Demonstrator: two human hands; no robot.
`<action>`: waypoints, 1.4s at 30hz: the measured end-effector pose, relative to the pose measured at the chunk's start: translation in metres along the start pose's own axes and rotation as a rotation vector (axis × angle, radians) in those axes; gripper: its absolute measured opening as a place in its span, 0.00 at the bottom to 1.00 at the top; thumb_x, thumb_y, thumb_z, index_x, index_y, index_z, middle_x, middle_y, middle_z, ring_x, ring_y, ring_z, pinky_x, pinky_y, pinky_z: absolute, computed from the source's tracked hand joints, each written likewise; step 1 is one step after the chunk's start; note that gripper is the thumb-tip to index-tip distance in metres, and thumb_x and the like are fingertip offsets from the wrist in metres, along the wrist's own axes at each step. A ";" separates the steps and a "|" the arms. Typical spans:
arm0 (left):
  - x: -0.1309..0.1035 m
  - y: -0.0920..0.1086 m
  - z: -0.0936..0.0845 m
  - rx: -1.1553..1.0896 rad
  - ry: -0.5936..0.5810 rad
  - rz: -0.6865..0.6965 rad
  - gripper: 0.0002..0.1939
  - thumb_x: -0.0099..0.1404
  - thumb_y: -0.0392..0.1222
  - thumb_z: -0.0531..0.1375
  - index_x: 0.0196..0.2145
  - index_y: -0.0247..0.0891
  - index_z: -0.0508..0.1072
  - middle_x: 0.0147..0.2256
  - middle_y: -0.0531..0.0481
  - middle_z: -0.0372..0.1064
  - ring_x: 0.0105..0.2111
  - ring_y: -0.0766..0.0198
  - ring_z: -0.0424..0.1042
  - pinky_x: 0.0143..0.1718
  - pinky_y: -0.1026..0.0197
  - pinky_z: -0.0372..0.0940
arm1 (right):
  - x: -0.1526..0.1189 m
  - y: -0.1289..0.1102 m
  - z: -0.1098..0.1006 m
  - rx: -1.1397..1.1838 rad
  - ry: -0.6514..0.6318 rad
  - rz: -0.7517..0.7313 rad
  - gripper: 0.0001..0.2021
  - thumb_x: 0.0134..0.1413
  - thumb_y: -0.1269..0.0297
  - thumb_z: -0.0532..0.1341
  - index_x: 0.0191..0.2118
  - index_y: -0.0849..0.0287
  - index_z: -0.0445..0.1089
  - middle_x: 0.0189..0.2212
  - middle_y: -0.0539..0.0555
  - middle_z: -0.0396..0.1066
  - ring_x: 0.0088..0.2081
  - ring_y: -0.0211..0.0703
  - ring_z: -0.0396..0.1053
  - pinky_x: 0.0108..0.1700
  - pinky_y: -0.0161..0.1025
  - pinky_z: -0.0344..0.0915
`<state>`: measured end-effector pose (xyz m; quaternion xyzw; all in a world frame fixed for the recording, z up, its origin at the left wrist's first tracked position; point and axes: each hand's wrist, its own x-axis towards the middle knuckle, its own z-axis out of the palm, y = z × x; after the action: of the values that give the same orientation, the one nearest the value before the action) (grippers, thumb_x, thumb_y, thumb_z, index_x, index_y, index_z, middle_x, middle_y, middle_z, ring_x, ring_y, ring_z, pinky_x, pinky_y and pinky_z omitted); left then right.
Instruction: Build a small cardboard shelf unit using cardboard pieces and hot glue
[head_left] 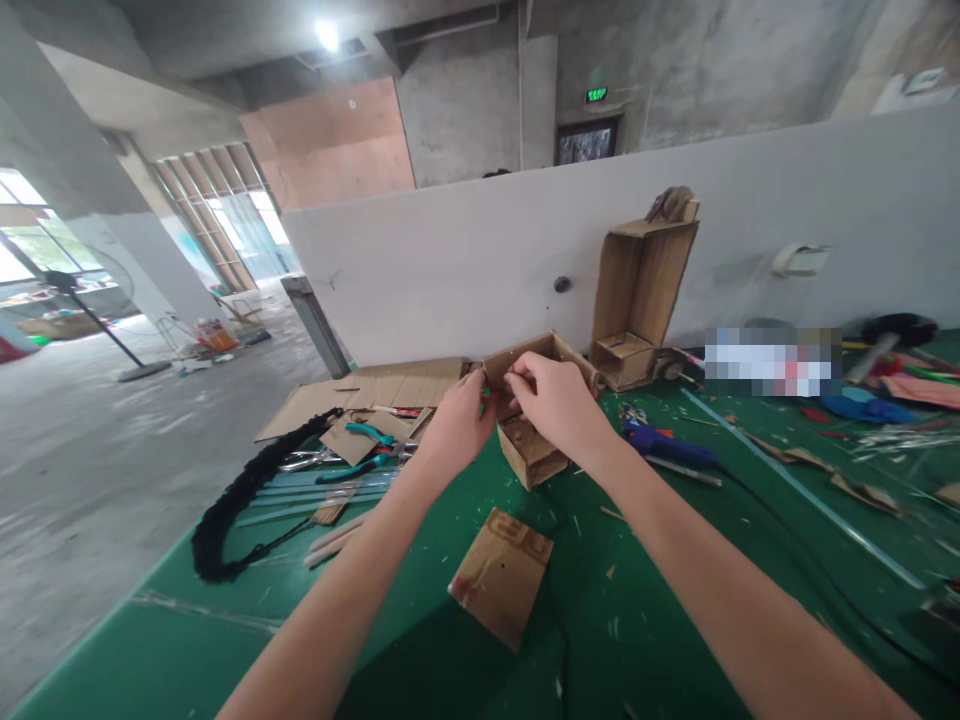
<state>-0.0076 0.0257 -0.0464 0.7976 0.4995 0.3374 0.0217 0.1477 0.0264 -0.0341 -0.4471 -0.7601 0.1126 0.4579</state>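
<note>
A small open cardboard box [534, 455] sits near the middle of the green table, with a raised cardboard wall [555, 347] behind it. My left hand [465, 415] is closed at the box's upper left edge, fingers bent against the cardboard. Over the box, my right hand [555, 395] has thumb and fingertips pinched together close to the left hand; whatever is between them is too small or hidden to name. In front of the box lies a loose square cardboard piece [506, 575] with a small hole and brown print.
Teal-handled pliers [367, 450], glue sticks [322, 490] and a black fuzzy strip [225, 510] lie left. A tall cardboard structure [649, 285] stands behind right, near a blue glue gun [667, 445] whose cord runs right. A white partition [450, 270] borders the table [420, 620].
</note>
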 end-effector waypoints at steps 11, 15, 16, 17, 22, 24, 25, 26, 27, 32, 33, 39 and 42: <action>-0.038 -0.002 -0.003 0.215 -0.416 -0.149 0.11 0.58 0.43 0.57 0.39 0.39 0.68 0.34 0.44 0.74 0.35 0.50 0.74 0.31 0.57 0.62 | -0.012 -0.005 -0.001 -0.189 -0.258 0.081 0.05 0.54 0.72 0.56 0.33 0.59 0.68 0.30 0.55 0.75 0.32 0.40 0.72 0.35 0.35 0.63; -0.051 0.004 0.018 0.060 -0.411 -0.259 0.30 0.55 0.60 0.60 0.49 0.37 0.64 0.46 0.40 0.70 0.43 0.46 0.72 0.35 0.55 0.64 | -0.019 -0.005 0.002 -0.349 -0.353 0.127 0.06 0.54 0.72 0.56 0.34 0.57 0.69 0.33 0.57 0.75 0.35 0.46 0.73 0.36 0.37 0.61; -0.052 0.004 0.025 0.023 -0.386 -0.281 0.31 0.55 0.61 0.60 0.49 0.37 0.64 0.46 0.39 0.70 0.43 0.46 0.72 0.36 0.54 0.64 | -0.020 -0.005 0.003 -0.379 -0.357 0.135 0.07 0.54 0.71 0.55 0.35 0.57 0.70 0.33 0.57 0.75 0.36 0.48 0.73 0.35 0.38 0.61; -0.052 0.004 0.031 -0.016 -0.352 -0.299 0.32 0.54 0.62 0.61 0.49 0.37 0.64 0.47 0.39 0.70 0.44 0.46 0.71 0.37 0.54 0.65 | -0.021 -0.004 0.003 -0.403 -0.354 0.141 0.07 0.54 0.71 0.55 0.35 0.56 0.70 0.34 0.58 0.75 0.36 0.49 0.73 0.35 0.39 0.61; -0.052 0.003 0.050 -0.302 -0.211 -0.341 0.37 0.53 0.56 0.65 0.55 0.38 0.59 0.52 0.40 0.67 0.42 0.54 0.72 0.38 0.56 0.67 | -0.022 0.002 0.003 -0.412 -0.308 0.182 0.07 0.56 0.68 0.55 0.38 0.54 0.69 0.35 0.55 0.76 0.38 0.50 0.74 0.36 0.40 0.61; -0.051 0.004 0.051 -0.387 -0.180 -0.357 0.35 0.54 0.53 0.65 0.55 0.38 0.59 0.51 0.42 0.68 0.40 0.57 0.73 0.39 0.57 0.68 | -0.020 0.006 0.004 -0.391 -0.283 0.195 0.07 0.56 0.68 0.55 0.38 0.54 0.69 0.35 0.55 0.76 0.38 0.49 0.74 0.36 0.39 0.61; -0.050 0.005 0.051 -0.416 -0.165 -0.365 0.34 0.54 0.52 0.65 0.54 0.38 0.59 0.50 0.43 0.69 0.40 0.57 0.73 0.39 0.57 0.68 | -0.020 0.007 0.004 -0.389 -0.267 0.200 0.07 0.56 0.67 0.55 0.39 0.54 0.69 0.35 0.55 0.76 0.38 0.50 0.74 0.36 0.39 0.61; -0.049 0.006 0.051 -0.439 -0.149 -0.370 0.34 0.54 0.51 0.65 0.54 0.37 0.59 0.49 0.42 0.69 0.41 0.58 0.73 0.39 0.58 0.68 | -0.019 0.008 0.004 -0.391 -0.251 0.207 0.08 0.57 0.67 0.55 0.40 0.54 0.69 0.36 0.56 0.76 0.39 0.50 0.74 0.36 0.39 0.61; -0.048 0.007 0.050 -0.455 -0.135 -0.372 0.33 0.54 0.50 0.65 0.53 0.37 0.60 0.49 0.42 0.70 0.41 0.58 0.73 0.39 0.58 0.68 | -0.018 0.009 0.003 -0.395 -0.235 0.214 0.08 0.57 0.67 0.55 0.41 0.54 0.69 0.36 0.56 0.76 0.39 0.50 0.74 0.36 0.40 0.61; -0.042 0.004 0.051 -0.458 -0.081 -0.356 0.33 0.53 0.50 0.66 0.52 0.35 0.61 0.51 0.40 0.68 0.46 0.55 0.71 0.44 0.55 0.68 | -0.015 0.009 0.000 -0.398 -0.173 0.246 0.07 0.56 0.65 0.57 0.40 0.53 0.70 0.36 0.56 0.76 0.38 0.50 0.74 0.36 0.40 0.60; -0.041 0.003 0.051 -0.463 -0.077 -0.346 0.32 0.54 0.50 0.66 0.52 0.35 0.62 0.52 0.40 0.68 0.46 0.55 0.71 0.45 0.55 0.67 | -0.015 0.009 -0.001 -0.393 -0.160 0.244 0.06 0.56 0.64 0.57 0.38 0.53 0.70 0.35 0.56 0.76 0.38 0.49 0.74 0.36 0.39 0.60; -0.036 0.006 0.049 -0.464 -0.035 -0.333 0.25 0.56 0.51 0.64 0.47 0.35 0.67 0.48 0.41 0.70 0.46 0.55 0.71 0.48 0.54 0.65 | -0.011 0.017 -0.004 -0.301 -0.098 0.201 0.07 0.57 0.62 0.57 0.30 0.55 0.69 0.29 0.54 0.75 0.34 0.44 0.72 0.35 0.38 0.60; -0.035 0.009 0.048 -0.440 -0.008 -0.327 0.25 0.55 0.53 0.65 0.45 0.35 0.68 0.46 0.40 0.71 0.45 0.55 0.72 0.46 0.55 0.66 | -0.008 0.023 -0.005 -0.289 -0.090 0.170 0.09 0.57 0.63 0.57 0.27 0.56 0.69 0.29 0.53 0.74 0.32 0.43 0.70 0.35 0.38 0.59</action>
<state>0.0171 0.0076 -0.0984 0.6836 0.5364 0.4268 0.2506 0.1666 0.0324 -0.0496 -0.5654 -0.7476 0.0605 0.3432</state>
